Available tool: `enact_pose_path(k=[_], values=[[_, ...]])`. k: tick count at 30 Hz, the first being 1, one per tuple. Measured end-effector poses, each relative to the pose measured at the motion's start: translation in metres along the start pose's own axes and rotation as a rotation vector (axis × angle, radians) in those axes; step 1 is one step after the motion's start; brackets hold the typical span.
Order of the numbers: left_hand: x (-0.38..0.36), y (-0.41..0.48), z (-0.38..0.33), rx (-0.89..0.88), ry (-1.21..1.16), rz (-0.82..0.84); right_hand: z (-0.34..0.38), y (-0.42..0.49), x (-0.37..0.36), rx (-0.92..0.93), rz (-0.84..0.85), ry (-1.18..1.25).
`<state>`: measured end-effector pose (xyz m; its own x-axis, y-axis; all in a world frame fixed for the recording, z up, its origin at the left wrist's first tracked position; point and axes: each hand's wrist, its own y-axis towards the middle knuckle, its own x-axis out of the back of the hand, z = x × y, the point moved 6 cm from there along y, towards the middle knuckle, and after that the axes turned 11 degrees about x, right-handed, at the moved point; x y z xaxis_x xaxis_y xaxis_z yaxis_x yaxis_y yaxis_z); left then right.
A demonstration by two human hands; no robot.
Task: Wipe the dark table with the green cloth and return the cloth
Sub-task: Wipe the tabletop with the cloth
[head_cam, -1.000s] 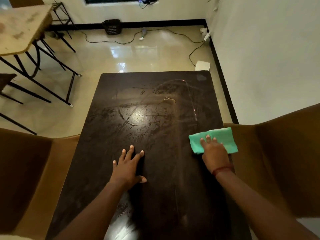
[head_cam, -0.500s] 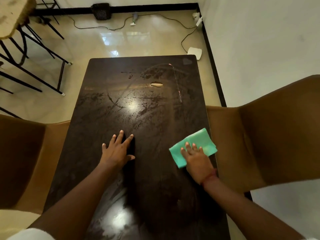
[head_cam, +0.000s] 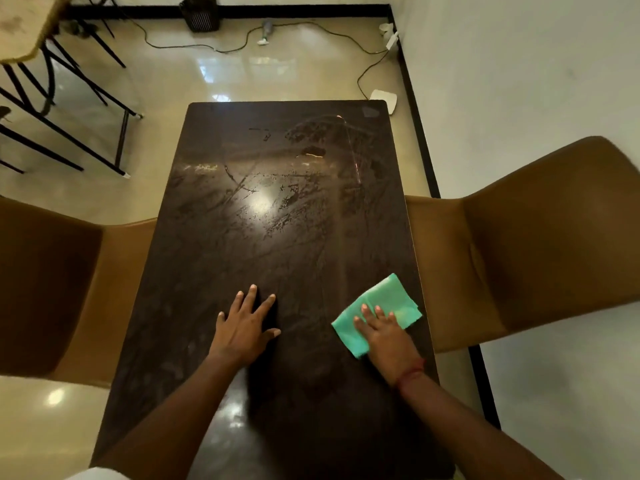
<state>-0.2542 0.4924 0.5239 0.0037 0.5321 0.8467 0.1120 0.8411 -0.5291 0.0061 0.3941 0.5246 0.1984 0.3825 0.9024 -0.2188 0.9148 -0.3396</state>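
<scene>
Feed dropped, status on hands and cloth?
Left hand flat on dark table. Right hand pressing folded green cloth, right edge. Nothing blocking.

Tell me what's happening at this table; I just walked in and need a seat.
A person is wiping the dark table. The right hand presses a green cloth flat near the table's right edge, while the left hand rests open on the surface beside it. Smears and streaks cover the middle and far end. A brown chair stands at each side.

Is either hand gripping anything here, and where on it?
Nothing is gripped. The right hand presses flat on the green cloth's near corner; the left hand lies bare on the table.
</scene>
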Motion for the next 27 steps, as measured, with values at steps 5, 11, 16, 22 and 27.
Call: enact_pose_path(k=[5, 11, 16, 22, 27], values=[[-0.01, -0.023, 0.039, -0.018, -0.023, -0.02, -0.02, -0.043, 0.002, -0.281, -0.069, 0.177], [-0.028, -0.055, 0.099, -0.021, -0.051, -0.015, 0.101, -0.03, -0.017, -0.44, -0.07, 0.067], [-0.05, -0.09, 0.134, -0.025, -0.056, -0.014, 0.214, -0.025, -0.067, -0.231, 0.11, -0.023], [-0.078, -0.134, 0.16, 0.018, -0.084, -0.037, 0.296, -0.032, -0.096, -0.024, 0.313, -0.093], [-0.091, -0.166, 0.176, 0.017, -0.082, -0.049, 0.328, -0.056, -0.095, 0.114, 0.365, -0.054]])
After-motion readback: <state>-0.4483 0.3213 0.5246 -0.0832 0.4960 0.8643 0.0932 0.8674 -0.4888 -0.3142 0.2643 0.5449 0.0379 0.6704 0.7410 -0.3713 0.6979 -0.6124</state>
